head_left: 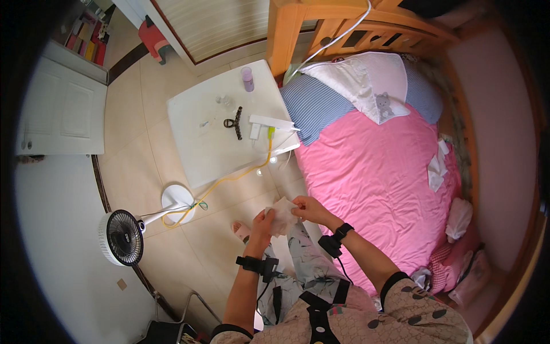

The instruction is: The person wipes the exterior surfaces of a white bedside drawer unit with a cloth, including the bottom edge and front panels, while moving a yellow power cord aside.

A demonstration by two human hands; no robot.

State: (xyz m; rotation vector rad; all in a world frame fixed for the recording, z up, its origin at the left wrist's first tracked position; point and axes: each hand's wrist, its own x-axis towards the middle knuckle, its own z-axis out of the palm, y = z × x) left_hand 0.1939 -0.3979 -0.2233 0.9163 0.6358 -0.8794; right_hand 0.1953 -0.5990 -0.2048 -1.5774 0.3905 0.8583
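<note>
Patterned shirt (366,318) | hands (262,225) pinching white cloth (281,217) by edges | bed (358,178) edge rightward | floor (137,166) stretching left

Thin whitish sheet (282,215) between left hand (262,223) and right hand (309,210) — pink bed (366,178) off to the right

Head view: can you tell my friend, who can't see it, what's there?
A person's left hand and right hand hold a thin whitish cloth or tissue beside a pink-covered bed. A white table stands ahead, with a fan to the left.

Cream tiled floor (129,172), white table (197,149), wooden headboard (286,40), white paneled door (62,114)
</note>
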